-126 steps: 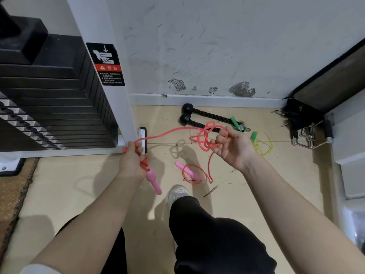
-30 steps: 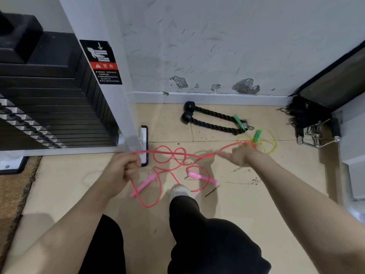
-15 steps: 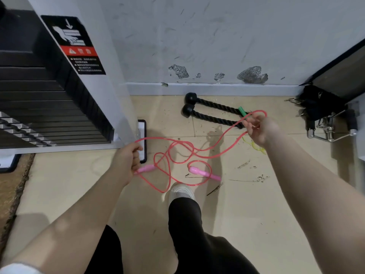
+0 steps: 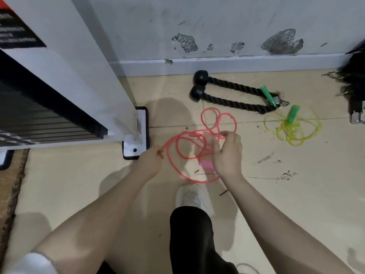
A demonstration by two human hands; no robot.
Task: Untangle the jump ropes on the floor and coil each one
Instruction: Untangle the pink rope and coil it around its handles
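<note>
Pink rope (image 4: 199,147): looped; left hand (image 4: 151,162) pinches one strand, right hand (image 4: 227,153) pinches another. Yellow rope (image 4: 294,128) right of it.

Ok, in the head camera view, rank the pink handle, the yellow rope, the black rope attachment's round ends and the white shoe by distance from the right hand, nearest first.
From the right hand:
1. Pink handle, just left of the palm.
2. White shoe, below, toward the person.
3. Yellow rope to the right and the black rope attachment's round ends up by the wall: too close to call.

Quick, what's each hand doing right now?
Left hand: closed, pinching the pink jump rope.
Right hand: fingers pinching the same pink rope's loops higher up.
</note>
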